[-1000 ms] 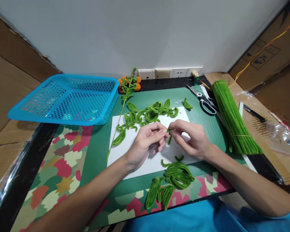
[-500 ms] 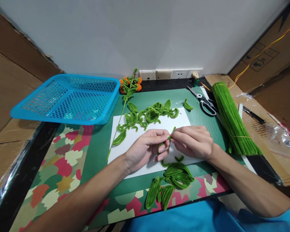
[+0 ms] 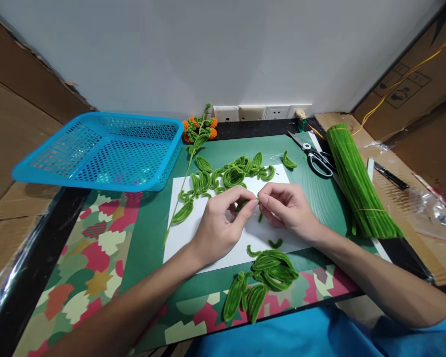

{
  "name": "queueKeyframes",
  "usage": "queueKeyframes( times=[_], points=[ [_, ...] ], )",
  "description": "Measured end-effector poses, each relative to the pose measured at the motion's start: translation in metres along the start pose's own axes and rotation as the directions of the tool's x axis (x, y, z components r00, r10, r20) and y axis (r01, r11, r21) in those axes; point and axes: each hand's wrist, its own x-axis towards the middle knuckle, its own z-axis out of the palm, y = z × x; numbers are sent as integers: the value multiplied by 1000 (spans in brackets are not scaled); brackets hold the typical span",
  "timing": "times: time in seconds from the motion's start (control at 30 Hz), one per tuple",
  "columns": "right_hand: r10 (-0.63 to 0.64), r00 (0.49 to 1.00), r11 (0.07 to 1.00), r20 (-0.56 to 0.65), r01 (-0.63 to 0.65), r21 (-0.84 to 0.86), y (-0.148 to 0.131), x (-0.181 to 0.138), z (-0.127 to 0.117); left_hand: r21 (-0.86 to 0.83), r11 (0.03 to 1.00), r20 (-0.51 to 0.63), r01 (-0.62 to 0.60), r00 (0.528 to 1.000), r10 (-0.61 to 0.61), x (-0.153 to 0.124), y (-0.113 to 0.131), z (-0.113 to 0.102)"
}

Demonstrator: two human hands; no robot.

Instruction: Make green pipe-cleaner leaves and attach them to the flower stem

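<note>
A short green pipe-cleaner piece (image 3: 259, 208) is pinched between the fingertips of the left hand (image 3: 223, 223) and right hand (image 3: 288, 210) above the white paper (image 3: 182, 233), its free end hanging down toward the near edge.

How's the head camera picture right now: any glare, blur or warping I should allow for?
Head view: even, soft light, with faint shadows under the left hand and right hand on the white paper sheet; glare on the clear plastic bag; wide-angle warping bends the edges; the small green pipe-cleaner piece stays sharp.
</note>
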Motion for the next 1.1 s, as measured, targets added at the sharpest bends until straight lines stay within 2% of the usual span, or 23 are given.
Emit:
queueKeyframes(
  times=[0.1,0.17,0.23,0.3,0.43,0.6,0.7,0.8,0.97,1.1],
  points=[
    [86,995,991,49,-91,101,-1,4,-2,127,986,-57,-111,991,119,1,-5,1],
    [72,994,994,80,-78,78,-4,4,-4,140,980,-78,-145,984,157,2,-8,1],
    [14,996,1000,87,-13,-16,-6,3,-5,128,979,-101,-157,980,170,5,-11,1],
    [-66,996,981,59,76,-180,-9,0,-6,103,983,-116,-152,980,164,6,-12,1],
    [-196,980,861,31,187,-473,-10,-6,-8,83,988,-104,-132,985,141,6,-13,1],
    [-219,974,803,50,209,-557,-8,-4,-11,69,988,-87,-140,986,146,4,-14,2],
    [-234,970,792,72,233,-565,-9,-3,-10,61,988,-80,-142,986,147,4,-13,3],
    [-207,975,845,74,217,-490,-10,-2,-10,12,995,-67,-104,992,105,4,-12,2],
    [-168,986,956,-23,157,-248,-9,3,-13,-110,993,27,47,999,-44,5,-9,1],
    [-137,990,970,-26,129,-205,-7,5,-14,-246,958,71,149,988,-136,7,-9,1]
  ],
)
